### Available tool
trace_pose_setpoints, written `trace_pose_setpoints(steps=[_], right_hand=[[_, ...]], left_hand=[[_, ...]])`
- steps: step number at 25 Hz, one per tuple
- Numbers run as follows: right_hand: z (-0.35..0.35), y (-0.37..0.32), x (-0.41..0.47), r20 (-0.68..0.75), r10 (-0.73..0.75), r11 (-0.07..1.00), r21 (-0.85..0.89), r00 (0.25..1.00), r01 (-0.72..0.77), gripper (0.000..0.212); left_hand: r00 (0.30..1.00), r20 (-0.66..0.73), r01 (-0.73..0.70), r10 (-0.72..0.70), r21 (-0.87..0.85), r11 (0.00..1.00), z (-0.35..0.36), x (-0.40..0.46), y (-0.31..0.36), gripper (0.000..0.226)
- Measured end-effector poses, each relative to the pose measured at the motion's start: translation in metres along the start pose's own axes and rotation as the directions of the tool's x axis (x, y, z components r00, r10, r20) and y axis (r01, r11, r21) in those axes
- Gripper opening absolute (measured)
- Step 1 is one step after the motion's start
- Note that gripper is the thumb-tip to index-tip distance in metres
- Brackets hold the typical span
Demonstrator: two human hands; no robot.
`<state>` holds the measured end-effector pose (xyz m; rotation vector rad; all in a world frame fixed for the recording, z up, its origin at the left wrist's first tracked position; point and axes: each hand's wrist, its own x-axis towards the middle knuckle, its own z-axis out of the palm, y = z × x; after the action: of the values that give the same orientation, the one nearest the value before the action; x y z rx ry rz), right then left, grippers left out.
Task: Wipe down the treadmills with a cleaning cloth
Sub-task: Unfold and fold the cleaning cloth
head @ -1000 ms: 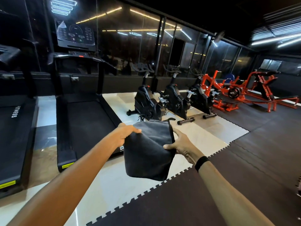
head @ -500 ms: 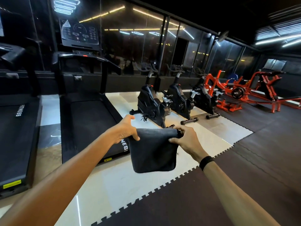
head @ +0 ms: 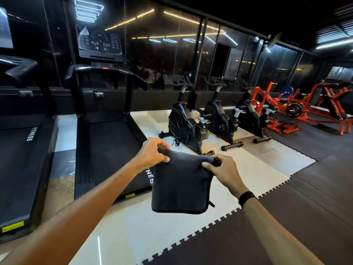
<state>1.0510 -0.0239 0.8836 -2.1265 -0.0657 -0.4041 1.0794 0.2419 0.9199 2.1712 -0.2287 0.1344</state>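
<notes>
Dim gym, treadmill (head: 107, 142) left of the folded cloth (head: 179, 184); left hand (head: 152, 153) and right hand (head: 221, 169) pinch its top edge; one loosened pinch might unfold it.

Three black exercise bikes (head: 215, 121) stand on pale tiles (head: 257, 169) beside orange weight machines (head: 305, 108) on dark mats (head: 315, 188).

Dark grey cloth (head: 181, 184); black treadmills (head: 107, 142) with white lettering and yellow stickers; black bikes (head: 183, 123); orange weight machines (head: 298, 108); cream floor tiles (head: 133, 222).
</notes>
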Motion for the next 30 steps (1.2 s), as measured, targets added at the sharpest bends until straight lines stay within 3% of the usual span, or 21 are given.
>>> trace_pose_setpoints(steps=[3,8,18,24,30], right_hand=[[-0.008,0.012,0.047,-0.02,-0.045,0.998,-0.033,0.999,0.045,0.009],[-0.022,0.036,0.123,0.019,-0.095,0.993,-0.074,0.995,0.096,0.013],[0.037,0.085,0.252,0.109,-0.148,0.986,-0.065,0.983,0.155,0.012],[0.092,0.085,0.375,0.173,-0.196,0.974,-0.077,0.965,0.212,0.01],[0.13,0.106,0.467,0.162,-0.191,0.965,-0.147,0.968,0.216,0.01]], left_hand=[[0.996,0.03,-0.091,0.088,0.102,0.991,0.015,0.045,0.006,0.036],[0.973,-0.103,-0.193,0.208,0.139,0.971,0.044,0.118,0.01,0.021],[0.988,-0.124,-0.066,0.088,0.177,0.982,0.046,0.227,-0.043,0.016],[0.967,-0.248,-0.031,0.062,0.126,0.992,0.02,0.341,-0.089,0.016],[0.979,-0.205,0.033,0.009,0.2,0.979,0.008,0.427,-0.121,0.015]])
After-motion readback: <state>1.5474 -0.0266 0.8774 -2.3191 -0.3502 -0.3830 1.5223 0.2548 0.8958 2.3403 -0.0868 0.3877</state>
